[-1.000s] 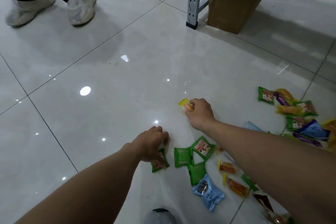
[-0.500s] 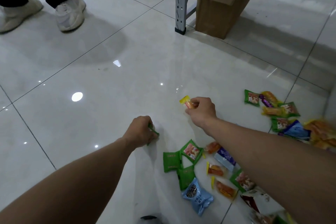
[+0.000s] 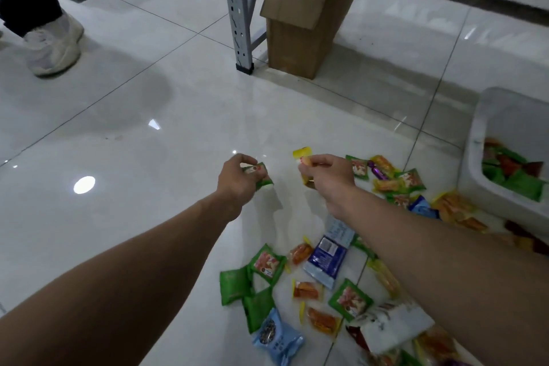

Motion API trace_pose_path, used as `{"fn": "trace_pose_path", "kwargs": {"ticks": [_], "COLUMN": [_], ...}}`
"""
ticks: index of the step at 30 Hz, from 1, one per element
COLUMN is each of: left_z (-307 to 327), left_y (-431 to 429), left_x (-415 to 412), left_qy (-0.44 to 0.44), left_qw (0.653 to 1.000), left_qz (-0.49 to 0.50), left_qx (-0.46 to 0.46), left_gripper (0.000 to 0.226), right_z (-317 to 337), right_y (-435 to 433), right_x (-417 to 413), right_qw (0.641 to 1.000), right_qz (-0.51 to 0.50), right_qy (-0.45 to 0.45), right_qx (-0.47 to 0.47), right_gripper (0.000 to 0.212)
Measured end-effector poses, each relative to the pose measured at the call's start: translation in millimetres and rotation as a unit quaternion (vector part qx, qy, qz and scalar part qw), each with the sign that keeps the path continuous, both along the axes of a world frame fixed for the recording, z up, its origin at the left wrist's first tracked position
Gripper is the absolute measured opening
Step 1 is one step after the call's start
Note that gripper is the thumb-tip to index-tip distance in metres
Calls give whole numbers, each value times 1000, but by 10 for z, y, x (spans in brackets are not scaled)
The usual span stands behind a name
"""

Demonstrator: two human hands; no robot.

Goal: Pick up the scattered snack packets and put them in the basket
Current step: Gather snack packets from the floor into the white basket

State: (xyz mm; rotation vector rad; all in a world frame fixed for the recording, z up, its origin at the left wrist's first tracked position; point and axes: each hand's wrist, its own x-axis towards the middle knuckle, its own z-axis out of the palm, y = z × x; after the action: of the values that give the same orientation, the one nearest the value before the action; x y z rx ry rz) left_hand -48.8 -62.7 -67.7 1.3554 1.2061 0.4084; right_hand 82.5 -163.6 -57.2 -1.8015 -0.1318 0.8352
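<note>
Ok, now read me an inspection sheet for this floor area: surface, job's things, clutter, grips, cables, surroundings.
Surface: glossy white tiled floor, with light reflections.
Job's things: many snack packets lie scattered on the floor near and under the arms; the white basket at right already holds some.
Clutter: open cardboard box, contents unclear.
Grips: left hand pinches a green packet; right hand pinches a yellow packet.
Cables: nothing seen.
Surroundings: grey metal rack post beside the box; another person's shoe at upper left.
</note>
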Motion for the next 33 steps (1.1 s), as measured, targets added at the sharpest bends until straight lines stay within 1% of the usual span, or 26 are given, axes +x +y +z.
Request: {"fn": "trace_pose_path", "kwargs": {"ticks": [2,5,11,15,20,23,25,28,30,33], "left_z": [62,106,242,273,344,421,478,528,530,491], "left_y": [-86,-216,-579,-855,-1250,-1446,-1576,-1818,-1992,-2173], "left_x": [232,565,1121,1469,1925,2224,2426,2714,2884,3153], "left_qy": [-20,-22,-77,-114,-129,-133,-164,-204,-205,-181], "left_qw": [1000,997,990,985,975,972,966,944,934,939], "left_qz": [-16,-54,-113,-128,-180,-193,-202,-259,-289,-285], "left_qx": [8,44,18,5,-11,7,16,27,42,66], "left_gripper": [20,24,34,32,24,24,26,30,30,28], "right_z": [79,170,306,432,633,715,735,720,674,587], "right_y": [-96,-275,-740,-1160,-1625,-1832,-1949,-2130,-2249,-2412], "right_x": [145,382,776,1034,1403,1649,1806,2013,2136,2312], "right_qw": [1000,996,985,978,962,946,938,930,924,919], "right_qz": [-27,-83,-166,-198,-262,-312,-336,-361,-376,-390], "right_qy": [5,11,-12,-35,-58,-67,-70,-63,-61,-57], "right_qx": [15,37,49,51,57,58,53,41,32,19], "right_gripper": [16,13,15,22,19,18,18,20,21,22]}}
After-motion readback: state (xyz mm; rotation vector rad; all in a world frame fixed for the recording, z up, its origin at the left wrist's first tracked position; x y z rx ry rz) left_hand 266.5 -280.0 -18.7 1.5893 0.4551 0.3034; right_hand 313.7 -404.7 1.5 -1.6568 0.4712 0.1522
